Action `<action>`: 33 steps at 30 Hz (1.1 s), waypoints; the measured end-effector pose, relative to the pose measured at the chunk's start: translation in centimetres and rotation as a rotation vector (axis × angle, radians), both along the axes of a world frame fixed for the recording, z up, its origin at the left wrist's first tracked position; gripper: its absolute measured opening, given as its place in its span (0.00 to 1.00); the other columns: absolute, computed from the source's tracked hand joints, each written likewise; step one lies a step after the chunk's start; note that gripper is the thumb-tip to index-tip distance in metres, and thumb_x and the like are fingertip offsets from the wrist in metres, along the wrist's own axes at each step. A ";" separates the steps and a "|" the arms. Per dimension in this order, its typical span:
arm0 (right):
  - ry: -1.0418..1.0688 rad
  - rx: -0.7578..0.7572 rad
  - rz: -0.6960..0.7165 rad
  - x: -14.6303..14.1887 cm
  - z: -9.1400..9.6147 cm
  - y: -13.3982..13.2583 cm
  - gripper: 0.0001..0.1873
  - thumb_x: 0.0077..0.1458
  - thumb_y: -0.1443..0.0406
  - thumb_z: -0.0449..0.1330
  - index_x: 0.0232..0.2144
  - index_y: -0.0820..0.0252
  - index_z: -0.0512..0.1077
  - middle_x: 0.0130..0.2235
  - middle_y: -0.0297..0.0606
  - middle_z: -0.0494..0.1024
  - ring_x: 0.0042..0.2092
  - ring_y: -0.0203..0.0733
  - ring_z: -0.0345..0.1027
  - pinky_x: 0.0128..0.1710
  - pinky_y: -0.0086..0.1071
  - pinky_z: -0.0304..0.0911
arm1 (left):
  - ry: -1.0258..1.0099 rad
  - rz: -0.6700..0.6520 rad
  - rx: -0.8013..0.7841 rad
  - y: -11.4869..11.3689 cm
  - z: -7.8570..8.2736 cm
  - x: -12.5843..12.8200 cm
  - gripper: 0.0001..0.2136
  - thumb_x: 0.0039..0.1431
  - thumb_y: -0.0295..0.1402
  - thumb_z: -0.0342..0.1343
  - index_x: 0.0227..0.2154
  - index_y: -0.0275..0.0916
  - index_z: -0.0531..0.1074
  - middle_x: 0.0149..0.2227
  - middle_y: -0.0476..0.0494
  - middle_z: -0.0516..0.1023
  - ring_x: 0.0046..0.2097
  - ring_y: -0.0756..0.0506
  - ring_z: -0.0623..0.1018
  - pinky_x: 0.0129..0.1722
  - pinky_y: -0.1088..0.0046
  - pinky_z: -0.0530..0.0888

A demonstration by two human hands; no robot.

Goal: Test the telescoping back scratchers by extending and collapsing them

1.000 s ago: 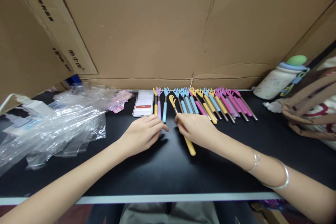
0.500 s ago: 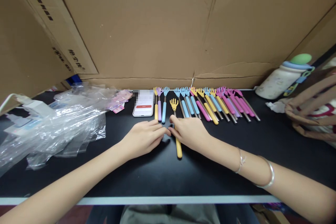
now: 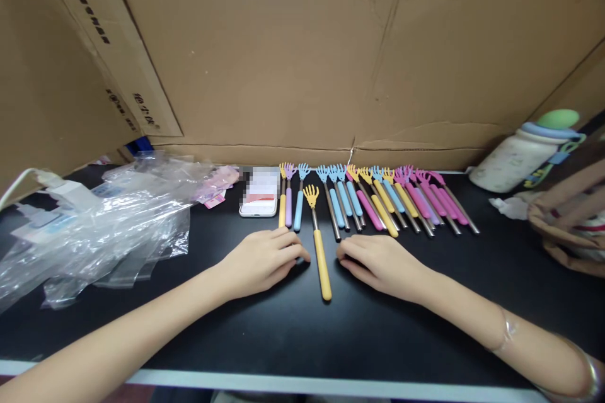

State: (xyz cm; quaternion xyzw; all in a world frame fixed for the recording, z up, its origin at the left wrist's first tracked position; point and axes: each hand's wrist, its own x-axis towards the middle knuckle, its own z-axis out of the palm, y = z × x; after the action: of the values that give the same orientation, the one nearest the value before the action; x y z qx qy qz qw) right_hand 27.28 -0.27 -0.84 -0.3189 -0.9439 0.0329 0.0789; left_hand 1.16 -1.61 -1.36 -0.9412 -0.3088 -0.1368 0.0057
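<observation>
Left grip (image 3: 265, 262), right grip (image 3: 380, 263) beside yellow backscratcher (image 3: 322, 258); Chinese lettering (image 3: 145, 109) on cardboard (image 3: 283, 63).

The one view looks from the person's head, set above the near side of the table (image 3: 265, 340), facing forward and down; a cardboard wall (image 3: 302, 44) fills its twelve o'clock, while the table's pale front edge (image 3: 265, 381) crosses at six; it sits close, at arm's length, with the forearms entering from eight and four o'clock, and the left hand (image 3: 265, 258) at seven, the right hand (image 3: 382, 264) at four; the framing is wide, reaching clear bags (image 3: 108, 227) at nine and a bottle (image 3: 513, 160) at three.
</observation>
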 end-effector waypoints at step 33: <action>0.062 -0.152 -0.050 0.4 0.4 -0.3 0.09 0.59 0.66 0.47 0.36 0.58 0.66 0.35 0.35 0.72 0.37 0.35 0.65 0.37 0.29 0.58 | 0.031 -0.040 -0.044 0.3 0.1 -0.6 0.11 0.62 0.28 0.42 0.43 0.43 0.66 0.42 0.47 0.70 0.43 0.49 0.70 0.40 0.74 0.67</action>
State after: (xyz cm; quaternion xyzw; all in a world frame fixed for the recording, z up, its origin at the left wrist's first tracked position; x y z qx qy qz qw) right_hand 27.67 -0.60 -0.39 -0.3462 -0.9276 0.1126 0.0843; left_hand 0.57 -1.36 -1.30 -0.9492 -0.2926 -0.1153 -0.0129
